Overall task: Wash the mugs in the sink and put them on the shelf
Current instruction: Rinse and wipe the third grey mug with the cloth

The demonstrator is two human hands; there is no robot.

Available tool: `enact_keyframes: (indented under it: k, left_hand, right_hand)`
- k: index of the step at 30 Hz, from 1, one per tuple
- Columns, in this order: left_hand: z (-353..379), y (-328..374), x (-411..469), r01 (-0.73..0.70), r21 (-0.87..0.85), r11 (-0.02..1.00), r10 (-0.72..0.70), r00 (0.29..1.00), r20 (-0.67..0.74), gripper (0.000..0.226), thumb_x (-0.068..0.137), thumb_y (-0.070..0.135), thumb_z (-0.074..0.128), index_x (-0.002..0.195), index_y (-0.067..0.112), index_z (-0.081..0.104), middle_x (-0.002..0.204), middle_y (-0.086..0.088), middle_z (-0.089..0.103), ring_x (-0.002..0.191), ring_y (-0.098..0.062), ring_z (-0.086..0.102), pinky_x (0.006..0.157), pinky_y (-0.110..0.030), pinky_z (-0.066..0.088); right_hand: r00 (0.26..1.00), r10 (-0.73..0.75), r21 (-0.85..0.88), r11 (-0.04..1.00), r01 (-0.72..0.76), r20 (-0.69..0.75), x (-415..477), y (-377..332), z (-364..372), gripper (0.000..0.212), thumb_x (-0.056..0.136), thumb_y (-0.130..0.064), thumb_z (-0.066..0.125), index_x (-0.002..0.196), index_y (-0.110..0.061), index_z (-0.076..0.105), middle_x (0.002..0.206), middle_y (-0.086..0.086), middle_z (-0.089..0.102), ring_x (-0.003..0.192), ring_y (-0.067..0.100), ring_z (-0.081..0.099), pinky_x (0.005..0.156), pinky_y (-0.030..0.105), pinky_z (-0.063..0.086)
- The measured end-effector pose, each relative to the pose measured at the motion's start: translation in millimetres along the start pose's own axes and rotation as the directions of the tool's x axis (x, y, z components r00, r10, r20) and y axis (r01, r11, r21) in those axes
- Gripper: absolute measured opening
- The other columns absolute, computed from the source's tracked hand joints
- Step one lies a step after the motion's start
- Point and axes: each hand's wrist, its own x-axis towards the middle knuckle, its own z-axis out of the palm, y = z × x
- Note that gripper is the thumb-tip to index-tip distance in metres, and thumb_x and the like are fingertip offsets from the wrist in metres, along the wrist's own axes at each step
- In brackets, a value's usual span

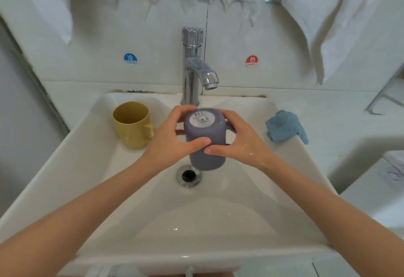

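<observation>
a home bathroom – white basin (284, 145), chrome tap (192, 67), hot and cold stickers on tiled wall.

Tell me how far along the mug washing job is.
Nothing looks finished: no mug is on a shelf in view. In hand: the left hand and right hand hold the grey mug upside down over the sink; no water runs from the faucet. Left: the yellow mug, upright at the basin's left, then shelving both.

Open sink (196, 222) front; yellow mug (132, 128) left, faucet (193, 65) behind, cloth (284, 127) right
</observation>
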Motion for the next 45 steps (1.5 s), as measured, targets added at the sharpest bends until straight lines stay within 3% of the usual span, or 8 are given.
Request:
enact_keyframes:
  k: [5,10,18,22,31,35,40,45]
  left_hand:
    - [-5,-6,-4,0.029,0.203,0.979,-0.050,0.994,0.095,0.065,0.055,0.056,0.072,0.110,0.038,0.043,0.106,0.026,0.055,0.104,0.001,0.057,0.079,-0.014,0.050]
    - [-5,0,2,-0.042,0.106,0.993,0.044,0.999,-0.012,0.061,0.062,0.053,0.067,0.115,0.035,0.042,0.109,0.026,0.052,0.103,0.010,0.054,0.078,-0.009,0.048]
    - [1,-6,2,0.038,0.137,0.990,-0.048,0.996,0.072,0.066,0.062,0.034,0.077,0.114,0.031,0.038,0.107,0.026,0.048,0.096,0.013,0.053,0.068,-0.010,0.050]
    - [6,-16,-3,0.184,0.288,0.940,-0.255,0.939,0.232,0.088,0.053,0.045,0.075,0.128,0.026,0.033,0.108,0.015,0.047,0.088,0.009,0.052,0.065,-0.008,0.046]
    - [-9,-15,11,0.564,-0.075,0.822,-0.550,0.822,0.148,0.035,0.087,0.024,0.063,0.117,0.032,0.047,0.108,0.003,0.053,0.097,-0.016,0.059,0.071,-0.028,0.055]
    - [-14,-20,6,0.655,-0.334,0.678,-0.644,0.749,0.160,0.013,0.090,0.025,0.057,0.103,0.025,0.055,0.107,0.004,0.060,0.092,-0.014,0.063,0.069,-0.029,0.056]
    - [-17,-20,9,0.665,-0.475,0.576,-0.664,0.720,0.203,0.015,0.091,0.024,0.054,0.104,0.019,0.059,0.105,-0.003,0.064,0.086,-0.020,0.067,0.067,-0.031,0.059]
    - [-21,-21,9,0.673,-0.563,0.479,-0.677,0.692,0.251,0.026,0.089,0.029,0.053,0.113,0.019,0.057,0.110,-0.008,0.065,0.085,-0.023,0.066,0.065,-0.032,0.059]
  right_hand:
    - [0.996,0.040,-0.105,0.994,-0.031,0.085,-2,7,4,0.070,0.058,-0.027,0.089,0.115,-0.035,0.048,0.116,-0.009,0.056,0.108,0.010,0.057,0.083,0.012,0.045]
    - [0.999,0.020,0.041,0.999,-0.018,-0.032,1,5,6,0.068,0.060,-0.034,0.085,0.117,-0.038,0.049,0.121,-0.009,0.057,0.108,0.004,0.056,0.088,0.015,0.046]
    - [1.000,0.015,-0.174,0.985,-0.015,0.000,3,8,-2,0.080,0.056,-0.030,0.089,0.126,-0.023,0.051,0.121,-0.004,0.053,0.105,0.011,0.056,0.092,0.026,0.048]
    - [0.970,0.091,-0.339,0.941,-0.010,0.225,-1,20,0,0.081,0.056,-0.033,0.089,0.127,-0.020,0.053,0.116,0.001,0.056,0.103,0.014,0.056,0.094,0.030,0.046]
    - [0.990,0.111,-0.374,0.925,-0.071,0.088,12,17,-55,0.039,0.092,-0.032,0.055,0.129,-0.024,0.051,0.120,-0.006,0.059,0.108,0.006,0.054,0.080,-0.003,0.032]
    - [0.984,0.175,-0.696,0.709,-0.116,0.014,14,32,-94,0.042,0.083,-0.010,0.063,0.121,-0.025,0.059,0.131,0.002,0.051,0.121,0.019,0.047,0.099,0.018,0.031]
    - [0.849,0.529,-0.871,0.421,-0.252,0.010,6,37,-99,0.065,0.082,-0.003,0.058,0.135,-0.036,0.041,0.156,-0.006,0.009,0.144,0.018,-0.003,0.115,0.043,0.007]
    - [0.893,0.430,-0.837,0.433,-0.334,-0.134,9,28,-98,0.045,0.089,0.002,0.041,0.119,-0.027,0.059,0.139,-0.003,0.046,0.127,0.022,0.041,0.089,0.027,0.036]
